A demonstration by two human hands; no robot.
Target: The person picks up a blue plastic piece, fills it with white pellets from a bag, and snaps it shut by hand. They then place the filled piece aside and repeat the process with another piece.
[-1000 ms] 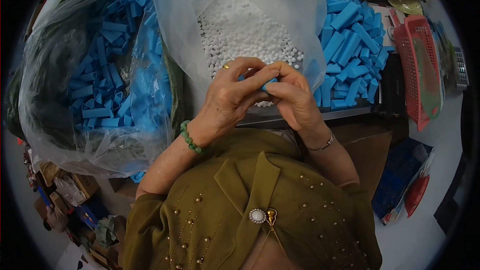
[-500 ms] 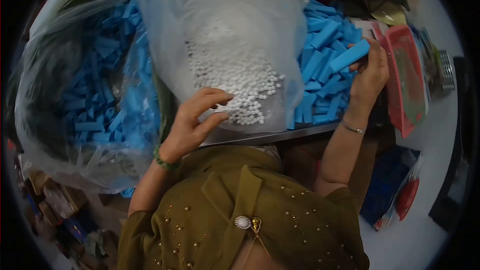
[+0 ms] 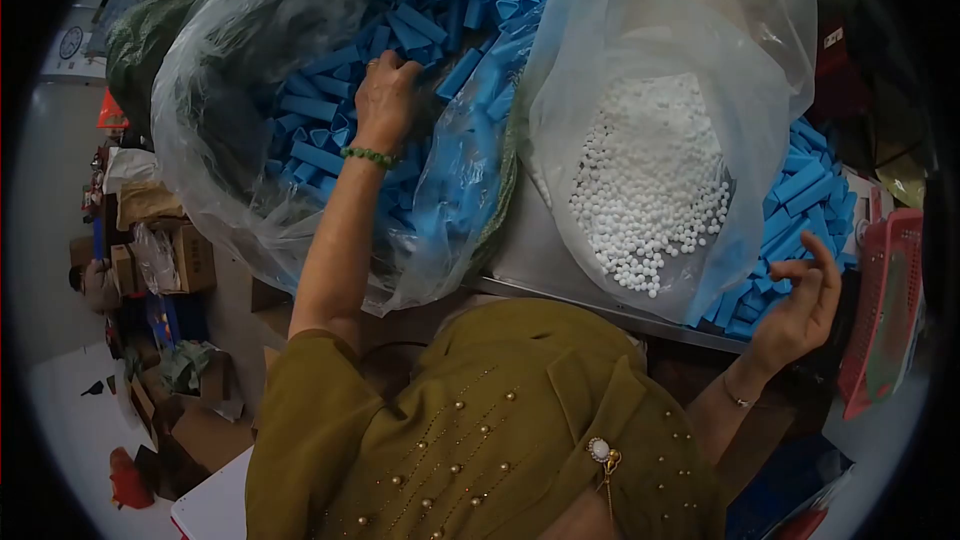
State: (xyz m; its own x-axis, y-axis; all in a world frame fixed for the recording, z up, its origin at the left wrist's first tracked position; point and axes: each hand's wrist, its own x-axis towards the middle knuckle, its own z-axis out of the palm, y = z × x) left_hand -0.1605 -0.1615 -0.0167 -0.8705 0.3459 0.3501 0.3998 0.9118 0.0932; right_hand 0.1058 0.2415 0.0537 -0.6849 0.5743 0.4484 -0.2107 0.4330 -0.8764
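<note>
My left hand (image 3: 385, 98), with a green bead bracelet, reaches into a clear plastic bag (image 3: 215, 155) of blue triangular tubes (image 3: 315, 108). Its fingers are curled downward among the tubes; the fingertips and anything in them are hidden. On the right, my right hand (image 3: 798, 315) hovers beside a second pile of blue tubes (image 3: 800, 185), its fingers raised and apart with nothing in them. Between the hands lies an open translucent bag (image 3: 560, 120) with many small white balls (image 3: 650, 175) spread on its bottom.
A pink plastic basket (image 3: 880, 310) stands at the far right. The metal table edge (image 3: 620, 315) runs in front of my body. Cardboard boxes (image 3: 192, 258) and other clutter are on the floor at the left.
My left hand has moved from the white balls into the left bag of tubes. My right hand no longer holds the blue tube and has opened. The view has turned left.
</note>
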